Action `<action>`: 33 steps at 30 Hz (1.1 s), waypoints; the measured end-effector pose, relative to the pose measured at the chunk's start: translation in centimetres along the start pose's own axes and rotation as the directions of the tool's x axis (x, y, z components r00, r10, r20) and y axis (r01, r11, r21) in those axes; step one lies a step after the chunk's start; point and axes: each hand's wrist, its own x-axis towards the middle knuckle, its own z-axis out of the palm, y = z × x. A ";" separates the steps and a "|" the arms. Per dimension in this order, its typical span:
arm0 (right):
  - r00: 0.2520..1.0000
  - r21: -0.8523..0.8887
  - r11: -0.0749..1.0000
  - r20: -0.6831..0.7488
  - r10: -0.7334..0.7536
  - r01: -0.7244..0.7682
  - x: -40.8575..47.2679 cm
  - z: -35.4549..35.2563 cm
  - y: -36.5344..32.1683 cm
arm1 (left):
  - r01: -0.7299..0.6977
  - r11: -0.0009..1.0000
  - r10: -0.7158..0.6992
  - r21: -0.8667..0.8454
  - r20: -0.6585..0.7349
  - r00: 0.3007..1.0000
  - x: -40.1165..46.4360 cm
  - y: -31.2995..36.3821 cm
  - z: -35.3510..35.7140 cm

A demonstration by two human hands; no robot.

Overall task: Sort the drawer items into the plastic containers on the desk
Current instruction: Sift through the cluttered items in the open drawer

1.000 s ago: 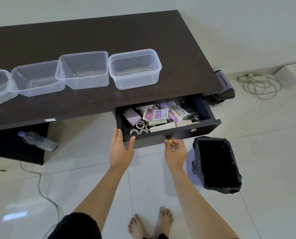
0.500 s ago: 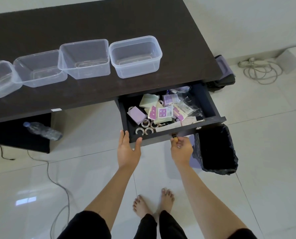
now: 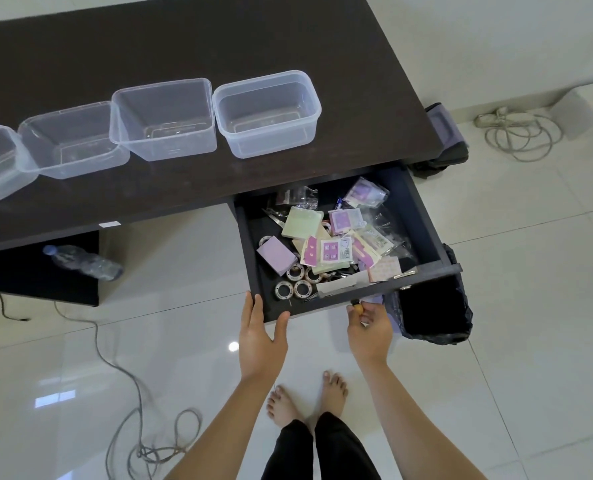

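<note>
dark open drawer [image 3: 423, 216] full of small paper packs and tape rolls under the dark desk [image 3: 184, 46], four clear plastic tubs [image 3: 267, 112] on it, left hand [image 3: 258, 336] with loose grip on drawer front, right hand [image 3: 371, 329] grip pinching small knob [image 3: 357, 308]

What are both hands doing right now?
Left hand: open, fingers straight against the drawer front.
Right hand: pinching the drawer knob.

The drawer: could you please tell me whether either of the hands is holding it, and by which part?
The right hand pinches the drawer by its small front knob. The left hand rests open against the front's left corner.
</note>
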 end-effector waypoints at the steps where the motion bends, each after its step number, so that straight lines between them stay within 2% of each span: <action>1: 1.000 0.002 1.000 0.001 0.001 -0.001 0.0 -0.2 0.0 | 0.006 1.000 -0.006 -0.009 0.004 1.000 -0.2 0.1 0.1; 15: 0.993 -0.027 0.996 0.088 0.083 -0.081 -1.5 -0.6 0.1 | 0.009 0.999 -0.010 0.046 0.024 1.000 -0.8 -1.0 -0.3; 23: 0.981 -0.033 0.992 0.153 0.122 -0.119 -2.1 -2.2 -1.5 | 0.076 0.996 -0.077 0.040 0.040 0.996 -0.8 -0.2 -0.5; 28: 0.999 -0.012 1.000 0.024 0.027 -0.026 -3.3 -3.5 -3.7 | 0.045 0.999 -0.045 0.007 0.001 0.999 -0.5 1.6 -0.7; 31: 0.989 -0.024 0.990 -0.048 -0.142 0.140 -2.5 -3.9 -6.2 | -0.008 1.000 0.008 0.008 0.000 1.000 0.1 3.2 -0.4; 33: 0.970 -0.058 0.970 -0.044 -0.239 0.237 -1.2 -3.9 -7.7 | -0.040 0.999 0.039 0.022 0.019 0.999 0.9 4.2 0.0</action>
